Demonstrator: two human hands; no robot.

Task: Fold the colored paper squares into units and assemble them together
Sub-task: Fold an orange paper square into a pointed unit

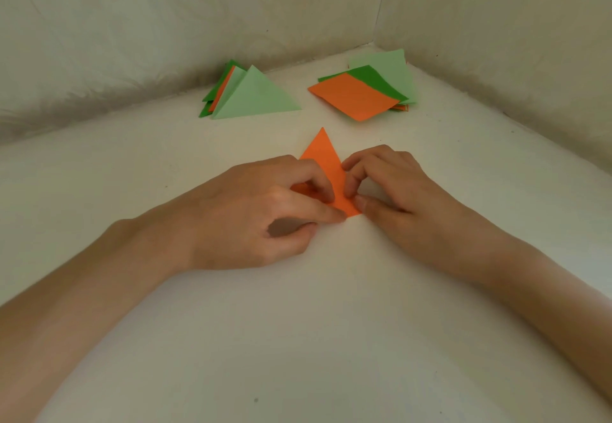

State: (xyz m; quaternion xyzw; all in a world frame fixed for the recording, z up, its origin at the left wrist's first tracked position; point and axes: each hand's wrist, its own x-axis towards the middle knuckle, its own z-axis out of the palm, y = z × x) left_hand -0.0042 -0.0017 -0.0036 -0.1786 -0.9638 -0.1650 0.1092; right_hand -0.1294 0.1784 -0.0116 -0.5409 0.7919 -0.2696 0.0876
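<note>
My left hand [265, 210] and right hand [397, 187] both have their fingers curled. Thumbs and fingertips pinch the near end of the orange folded paper triangle [323, 157], which lies flat on the white surface [331, 323] with its tip pointing away from me. Beyond it sit the pile of folded green and orange triangle units [255, 97] and the stack of unfolded coloured paper squares [354, 96]. If a thumb slips, I expect the layers to shift and the crease to land crooked, so this unit won't slot in cleanly.

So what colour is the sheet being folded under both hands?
The folded paper is orange, seen best in the head view.
</note>
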